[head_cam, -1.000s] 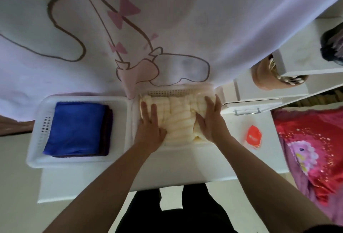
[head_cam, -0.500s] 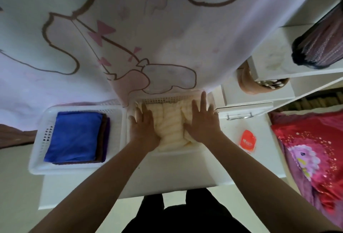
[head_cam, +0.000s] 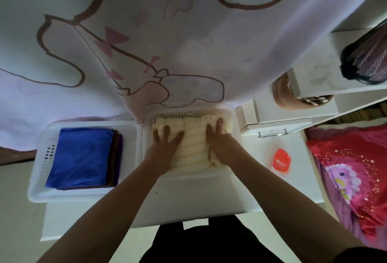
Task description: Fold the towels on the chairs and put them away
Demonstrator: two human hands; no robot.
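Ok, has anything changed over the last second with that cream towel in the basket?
Barely. The left hand and right hand keep pressing flat on the cream towel in the right basket, shifting only slightly as they smooth it. Nothing was gripped or released. The blue towel in the left basket and the orange packet stayed put.

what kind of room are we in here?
Probably a home bedroom: a cartoon-print curtain hangs behind, red flowered bedding lies at the right, and folded towels sit in white plastic baskets on a white tabletop.
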